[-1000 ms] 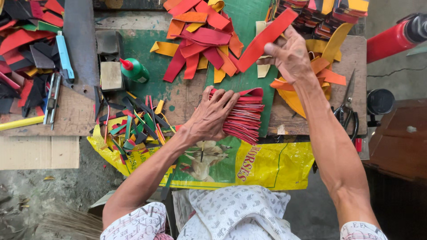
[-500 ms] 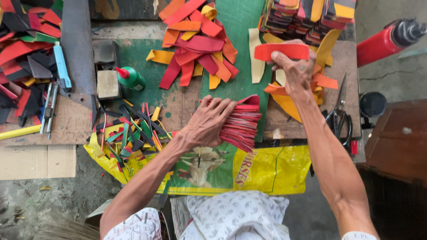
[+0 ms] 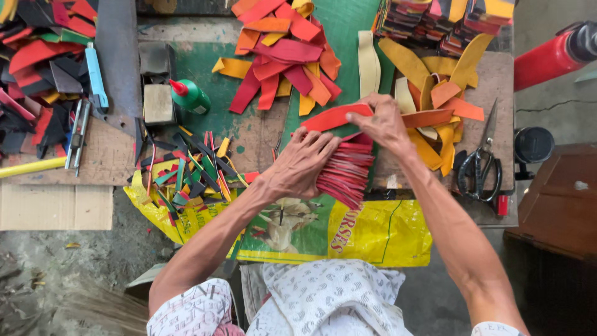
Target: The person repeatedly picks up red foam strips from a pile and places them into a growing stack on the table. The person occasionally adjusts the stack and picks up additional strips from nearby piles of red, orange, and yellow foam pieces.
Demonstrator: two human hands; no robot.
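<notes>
My left hand (image 3: pixel 303 164) presses down on a fanned stack of red strips (image 3: pixel 346 175) at the middle of the worktable. My right hand (image 3: pixel 384 124) grips a curved red strip (image 3: pixel 333 117) and lays it against the top of that stack. Both hands meet just above the stack. A loose heap of red, orange and yellow strips (image 3: pixel 283 53) lies beyond my hands on a green cutting mat (image 3: pixel 339 31).
Black scissors (image 3: pixel 477 163) lie at the right. Yellow and orange strips (image 3: pixel 435 93) are piled by my right hand. A green glue bottle (image 3: pixel 189 96), a wooden block (image 3: pixel 157 104), small offcuts (image 3: pixel 186 171) and a yellow printed sack (image 3: pixel 373 233) are nearby. A red cylinder (image 3: pixel 547 56) sits far right.
My right hand came down and leftward from the far pile, carrying the red strip to the stack. My left hand stayed on the stack.
</notes>
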